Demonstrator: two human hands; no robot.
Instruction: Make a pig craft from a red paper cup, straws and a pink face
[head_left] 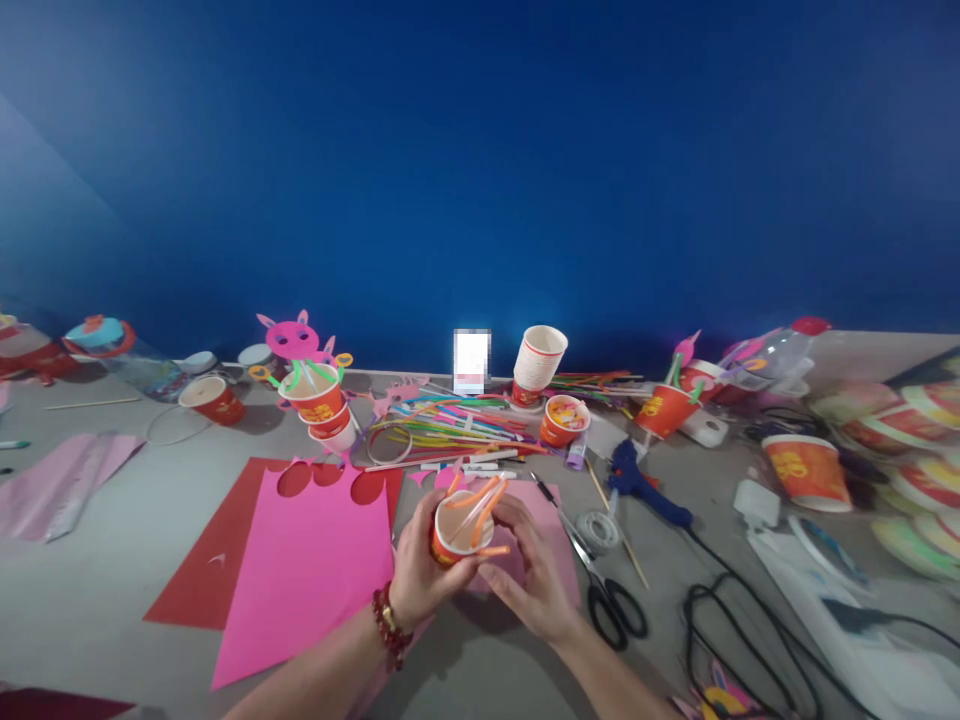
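Observation:
A red and white paper cup [450, 545] is tilted toward me at the middle of the table. My left hand [420, 565] wraps around its left side, thumb across the front. Orange pipe cleaners [484, 515] stick up from inside the cup, and a short orange end juts out through its right side. A pale thin stick also shows within the cup. My right hand [536, 575] curves beside the cup's right side with thumb and fingers apart. Its fingertips are close to the orange pipe cleaners; whether they touch the cup I cannot tell.
Pink paper [315, 560] overlaps red paper [195, 560] on the left. Scissors [615, 605], a tape roll [598, 530] and a blue glue gun [641, 485] with a looping cord lie right. Behind are pipe cleaners [457, 430], stacked cups [540, 358] and a pig-faced cup figure [292, 340].

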